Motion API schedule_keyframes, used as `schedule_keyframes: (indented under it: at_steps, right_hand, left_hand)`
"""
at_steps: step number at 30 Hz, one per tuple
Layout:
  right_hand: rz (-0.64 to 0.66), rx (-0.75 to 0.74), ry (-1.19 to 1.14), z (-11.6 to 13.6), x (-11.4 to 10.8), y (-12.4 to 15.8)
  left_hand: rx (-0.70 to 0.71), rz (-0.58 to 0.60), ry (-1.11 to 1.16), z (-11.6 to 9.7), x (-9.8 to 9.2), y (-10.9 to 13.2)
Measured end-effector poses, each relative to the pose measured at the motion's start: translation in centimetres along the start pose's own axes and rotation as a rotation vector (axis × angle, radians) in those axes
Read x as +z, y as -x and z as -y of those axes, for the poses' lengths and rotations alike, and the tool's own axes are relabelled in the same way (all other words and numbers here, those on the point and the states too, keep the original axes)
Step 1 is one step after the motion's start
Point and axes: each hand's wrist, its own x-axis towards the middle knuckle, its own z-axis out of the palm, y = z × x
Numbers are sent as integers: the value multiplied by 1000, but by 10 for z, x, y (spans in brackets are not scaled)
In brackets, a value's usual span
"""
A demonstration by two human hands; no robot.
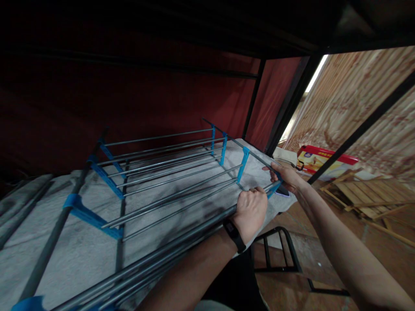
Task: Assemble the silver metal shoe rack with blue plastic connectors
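Note:
A rack of grey metal tubes (168, 195) joined by blue plastic connectors (94, 222) lies on its side on a light grey cloth (74, 263). My left hand (252, 209), with a black band at its wrist, is closed round the near tubes close to their right end. Just beyond it, my right hand (285, 175) grips the end of the rack at a blue connector (275, 187), its fingers curled round the frame tube. How the tube ends seat in that connector is partly hidden by my hands. A phone (282, 191) lies on the cloth under my right hand.
Black metal bars (292, 103) frame the surface, with a dark red curtain (162, 95) behind. On the floor at right are a red and yellow box (327, 162) and a folded wooden slatted piece (372, 196). A black metal frame (292, 250) stands below the near edge.

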Motion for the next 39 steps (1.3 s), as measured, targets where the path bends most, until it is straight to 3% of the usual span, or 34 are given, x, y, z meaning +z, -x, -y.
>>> schedule_keyframes:
  at_steps: [4, 20, 32, 36, 39]
  right_hand:
    - [0, -8, 6, 0, 1, 1]
    - [-9, 12, -38, 2, 4, 3]
    - [-6, 4, 6, 0, 5, 4]
    - [-20, 48, -11, -8, -8, 2]
    - [0, 75, 42, -12, -26, -8]
  left_hand:
    - [12, -23, 23, 3, 5, 0]
    - [-45, 79, 233, 14, 18, -5]
    - [-30, 38, 238, 13, 15, -2]
    - [4, 33, 204, 8, 14, 4]
    - [29, -70, 59, 6, 16, 15]
